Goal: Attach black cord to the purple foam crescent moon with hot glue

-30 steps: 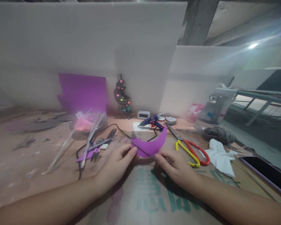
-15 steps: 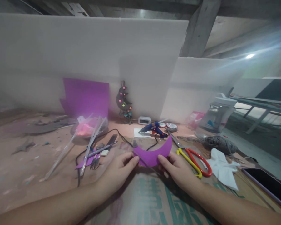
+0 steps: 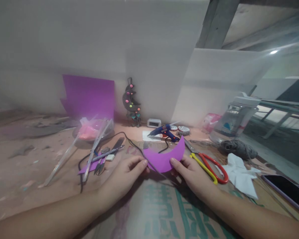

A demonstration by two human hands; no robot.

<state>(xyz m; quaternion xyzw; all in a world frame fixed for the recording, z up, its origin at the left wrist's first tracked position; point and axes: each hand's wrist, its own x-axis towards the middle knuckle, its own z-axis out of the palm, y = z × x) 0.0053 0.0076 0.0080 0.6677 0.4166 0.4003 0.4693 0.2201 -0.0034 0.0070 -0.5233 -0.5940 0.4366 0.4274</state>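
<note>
A purple crescent (image 3: 163, 160), apparently cut from foam or paper sheet, is held up between my two hands over the cardboard. My left hand (image 3: 133, 169) pinches its left end between thumb and fingers. On the right side, the thumb of my right hand (image 3: 190, 169) presses the crescent's face, fingers behind it. A thin grey yarn strand (image 3: 154, 168) crosses the lower left of the crescent near my left thumb and trails toward the right. Beyond the crescent lies a blue glue gun (image 3: 165, 129) with a small red light. Scissors (image 3: 211, 166) with red and yellow handles lie beside my right hand.
A decorated dark crescent (image 3: 130, 99) and a purple sheet (image 3: 89, 96) lean against the white board. Pens, a cutter and an eraser (image 3: 110, 157) lie left. To the right are a grey yarn ball (image 3: 236, 149), tissue (image 3: 241, 174), a phone (image 3: 286, 194) and a clear jug (image 3: 235, 116).
The view has tipped slightly downward, so the background sits higher. The crescent is tilted a little more, its right tip raised, and the yarn strand across it has shifted. Both hands keep their grip.
</note>
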